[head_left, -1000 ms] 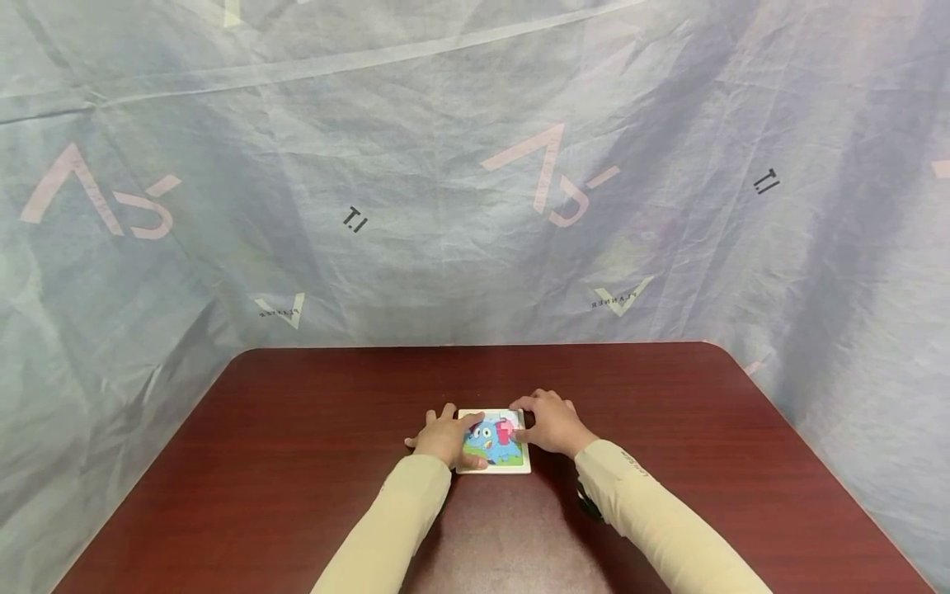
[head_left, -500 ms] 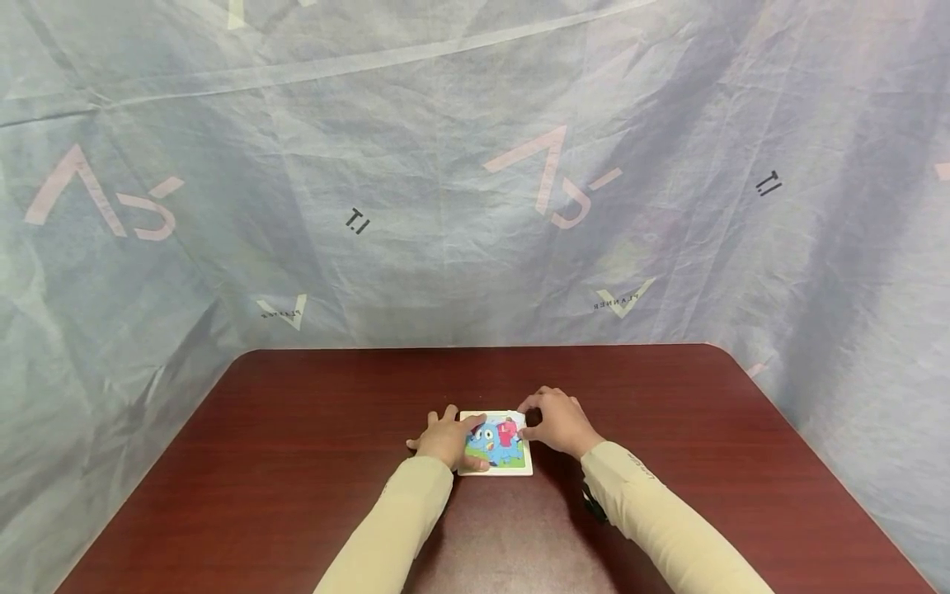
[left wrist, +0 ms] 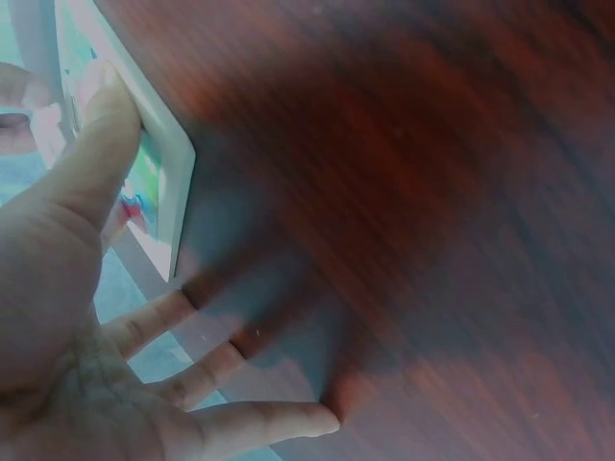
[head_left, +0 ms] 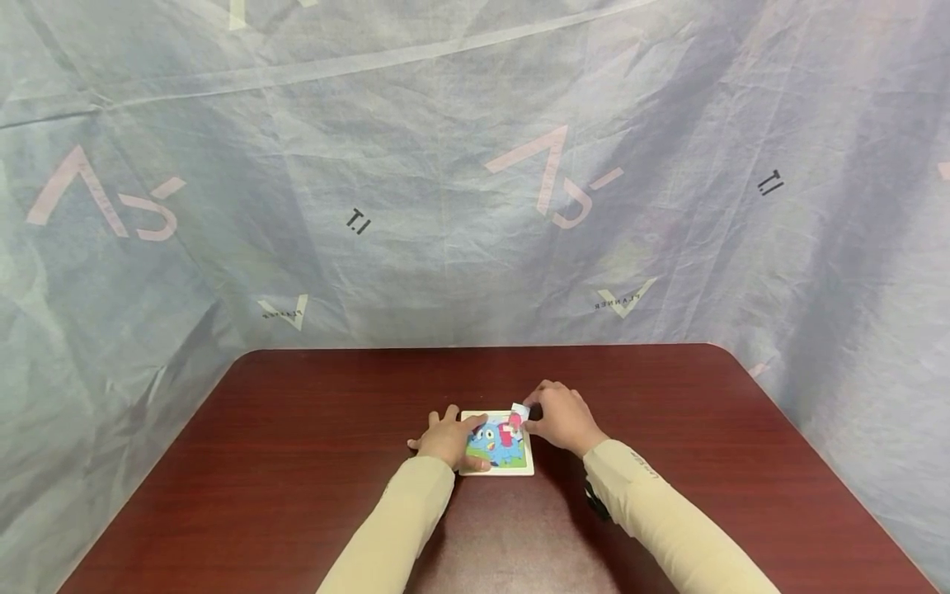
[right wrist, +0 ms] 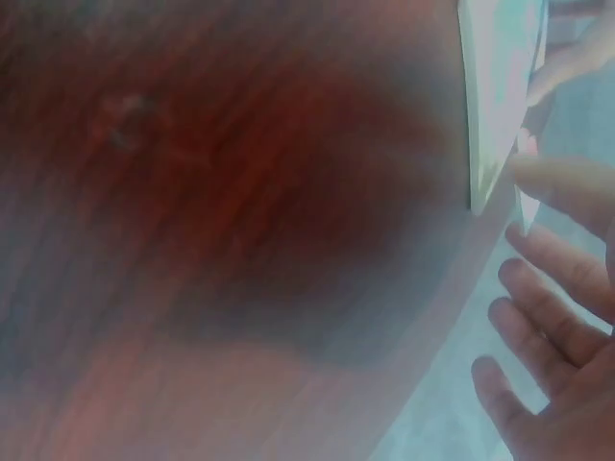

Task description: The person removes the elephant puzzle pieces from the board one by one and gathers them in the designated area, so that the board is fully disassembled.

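Observation:
A square picture puzzle board point(head_left: 496, 471) with a white rim and a blue cartoon figure lies flat on the table. My left hand point(head_left: 443, 440) spreads over its left side, thumb and index finger resting on the board; in the left wrist view the other fingers of that hand point(left wrist: 144, 336) stretch out over the table. At the board's upper right corner, my right hand point(head_left: 562, 419) pinches a puzzle piece point(head_left: 518, 415) between thumb and index finger, tilted up from the board. The right wrist view shows this piece point(right wrist: 527, 197) edge-on, its other fingers loosely bent.
The dark red wooden table point(head_left: 334, 412) extends around the board on all sides. A grey cloth point(head_left: 445, 165) with printed letters hangs behind the table and along both its sides.
My right hand has lifted the corner piece from the board and moved slightly right and away from me; the piece now stands tilted. The left hand has stayed on the board.

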Available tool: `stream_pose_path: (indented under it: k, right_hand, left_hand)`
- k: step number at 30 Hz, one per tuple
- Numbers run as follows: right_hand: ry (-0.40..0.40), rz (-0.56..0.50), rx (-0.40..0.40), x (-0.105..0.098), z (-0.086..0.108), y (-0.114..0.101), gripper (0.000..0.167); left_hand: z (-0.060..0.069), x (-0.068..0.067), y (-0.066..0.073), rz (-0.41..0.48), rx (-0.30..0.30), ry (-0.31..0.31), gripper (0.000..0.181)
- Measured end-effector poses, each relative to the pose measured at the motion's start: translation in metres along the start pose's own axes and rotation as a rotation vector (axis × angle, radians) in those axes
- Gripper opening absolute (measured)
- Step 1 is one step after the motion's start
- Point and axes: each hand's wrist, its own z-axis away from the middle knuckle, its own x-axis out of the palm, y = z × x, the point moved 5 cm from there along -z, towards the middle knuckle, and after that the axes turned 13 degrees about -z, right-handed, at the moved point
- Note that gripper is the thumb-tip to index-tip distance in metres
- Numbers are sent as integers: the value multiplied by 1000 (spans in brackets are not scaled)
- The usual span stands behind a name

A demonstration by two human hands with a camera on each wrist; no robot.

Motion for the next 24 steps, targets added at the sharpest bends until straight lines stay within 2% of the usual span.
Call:
stream_pose_path:
  k: [7, 24]
  right_hand:
    - [-60, -79, -2, -9, 3, 10, 28]
    - [-133, -35, -5, -22, 17, 31, 30]
  left_hand:
    - [-1, 2, 0, -17, -4, -13, 75]
    - [-4, 4, -1, -13, -17, -23, 76]
